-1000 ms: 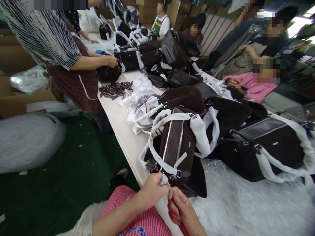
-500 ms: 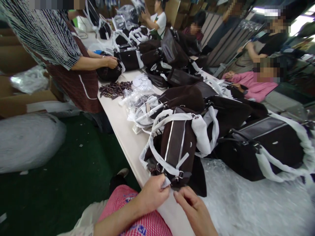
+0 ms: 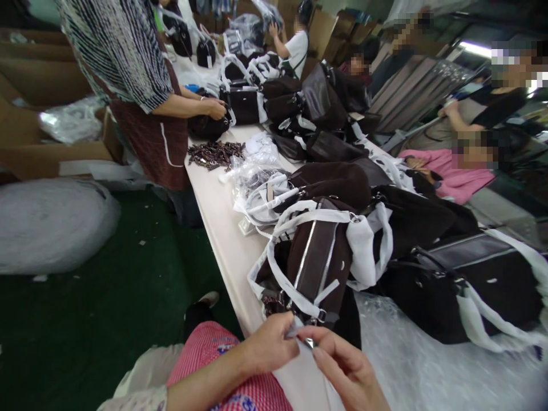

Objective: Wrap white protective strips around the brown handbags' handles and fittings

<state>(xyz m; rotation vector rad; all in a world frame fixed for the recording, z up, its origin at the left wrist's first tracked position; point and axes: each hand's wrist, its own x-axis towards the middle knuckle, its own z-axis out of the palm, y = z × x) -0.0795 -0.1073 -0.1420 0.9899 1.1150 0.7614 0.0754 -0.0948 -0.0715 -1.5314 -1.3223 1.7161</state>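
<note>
My left hand (image 3: pixel 270 346) is closed, thumb and finger pinching a small piece of whitish wrapping paper (image 3: pixel 293 327). Close beside it, my right hand (image 3: pixel 349 368) is closed in a pinch on a small shiny metal fitting (image 3: pixel 309 342); whether it is joined to the bag I cannot tell. Just beyond both hands lies a dark brown handbag (image 3: pixel 319 251) with two silver zips. White paper wraps its straps (image 3: pixel 282 274). A bunch of dark brown tags or tassels (image 3: pixel 270 305) lies at its near left end.
Another dark bag (image 3: pixel 466 285) lies to the right near bubble wrap (image 3: pixel 419 354). More bags cover the white table (image 3: pixel 214 222) farther back, beside a pile of small brown straps (image 3: pixel 216 154). A co-worker in a brown apron (image 3: pixel 148 142) stands at left, handling a bag.
The view has turned slightly left, so the bags sit farther right. My right hand has come closer to my left, and the shiny fitting now shows between its fingertips.
</note>
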